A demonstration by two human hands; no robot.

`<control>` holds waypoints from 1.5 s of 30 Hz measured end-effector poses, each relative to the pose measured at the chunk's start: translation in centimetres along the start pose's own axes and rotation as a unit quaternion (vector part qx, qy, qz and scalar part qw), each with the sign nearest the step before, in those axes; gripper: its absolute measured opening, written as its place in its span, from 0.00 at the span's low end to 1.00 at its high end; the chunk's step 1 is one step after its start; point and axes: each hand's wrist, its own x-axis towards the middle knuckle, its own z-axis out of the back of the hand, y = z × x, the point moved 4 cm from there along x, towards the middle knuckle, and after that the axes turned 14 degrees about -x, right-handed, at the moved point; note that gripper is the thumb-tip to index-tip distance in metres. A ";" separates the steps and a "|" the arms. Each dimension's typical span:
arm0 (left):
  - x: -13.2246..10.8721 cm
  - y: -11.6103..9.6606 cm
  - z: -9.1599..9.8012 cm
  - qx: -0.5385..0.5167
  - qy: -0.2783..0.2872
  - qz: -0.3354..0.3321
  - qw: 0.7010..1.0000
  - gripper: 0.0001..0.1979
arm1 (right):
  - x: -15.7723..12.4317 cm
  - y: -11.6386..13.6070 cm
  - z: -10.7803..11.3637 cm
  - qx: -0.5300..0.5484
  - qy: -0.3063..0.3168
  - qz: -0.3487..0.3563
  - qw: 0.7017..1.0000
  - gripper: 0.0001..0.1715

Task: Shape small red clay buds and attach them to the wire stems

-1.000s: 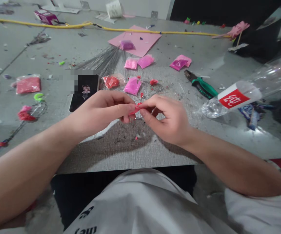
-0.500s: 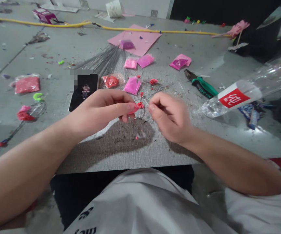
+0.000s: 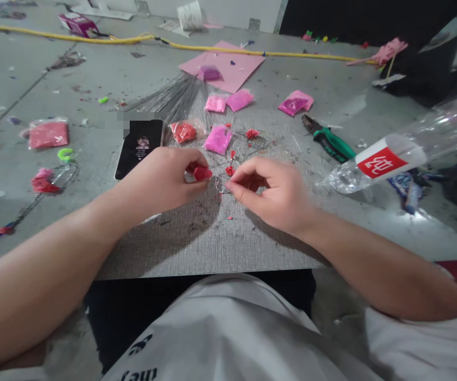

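Head view: we have two bare hands over one grey table (image 3: 165,248). Our left hand (image 3: 165,177) is closed, pinching one red lump (image 3: 202,173) between thumb and fingers, above the near middle of the table. Our right hand (image 3: 278,193) is curled, thumb and forefinger brought together at the tips; we cannot tell whether anything is held there. Just beside those fingertips, partly hidden behind them, is one wire frame (image 3: 220,184) with red bits on it.

We count two more such pieces: one red-topped wire piece (image 3: 252,134) farther off, and one long wire piece (image 3: 45,182) at the left, with one green curl (image 3: 65,154) near its far end.

Around the middle lie one orange-red packet (image 3: 184,132), one magenta packet (image 3: 218,138) and, beyond them, two pink packets (image 3: 240,99) side by side. One coral packet (image 3: 49,133) lies left, and one purple packet (image 3: 209,73) sits on one pink sheet (image 3: 244,62) at the far side. Right of these, pink and purple packaging (image 3: 294,103) overlaps, one packet or two, we cannot tell.

We also see one phone (image 3: 139,151) left, one pair of pliers (image 3: 334,144) right, and one bottle (image 3: 391,154) farther right.
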 end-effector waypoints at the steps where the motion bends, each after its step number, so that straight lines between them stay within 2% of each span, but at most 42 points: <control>1: 0.0 0.2 -0.1 0.006 0.002 -0.002 1.000 0.13 | 0.0 0.1 0.0 -0.008 0.002 0.010 1.000 0.04; 6: 0.2 0.8 -0.7 0.048 0.037 -0.036 0.998 0.16 | 0.0 0.3 0.0 -0.060 -0.009 0.051 0.997 0.06; 9: 0.2 0.2 -0.6 0.041 0.017 -0.060 0.997 0.19 | 0.0 0.2 0.1 -0.067 -0.007 0.053 0.996 0.05; 12: 0.1 -1.0 0.0 -0.041 -0.008 -0.071 0.997 0.16 | 0.0 0.4 0.1 -0.072 0.005 0.061 0.995 0.03; 15: -0.1 -2.0 -0.2 -0.172 0.031 -0.043 0.984 0.10 | 0.0 0.7 0.1 -0.045 0.009 0.083 0.996 0.02; 19: -0.4 -2.8 -0.5 -0.302 0.049 -0.045 0.951 0.06 | 0.0 1.1 0.4 -0.014 -0.032 0.130 0.991 0.03; 26: -0.6 -2.9 -0.8 -0.418 0.057 -0.025 0.906 0.04 | -0.2 1.8 0.8 -0.077 -0.073 0.196 0.975 0.10; 32: -0.6 -2.8 -0.9 -0.455 0.045 -0.006 0.889 0.04 | -0.3 2.0 0.8 -0.091 -0.082 0.212 0.970 0.12; 36: -0.5 -2.7 -1.0 -0.466 0.049 0.004 0.883 0.04 | -0.2 2.0 0.9 -0.085 -0.079 0.200 0.973 0.11; 41: -0.5 -2.8 -0.9 -0.440 0.039 -0.001 0.897 0.04 | 0.1 1.6 0.8 -0.032 -0.057 0.158 0.985 0.09; 45: -0.6 -3.0 -0.7 -0.421 0.041 -0.029 0.906 0.03 | 0.2 1.5 1.0 -0.001 -0.049 0.114 0.992 0.06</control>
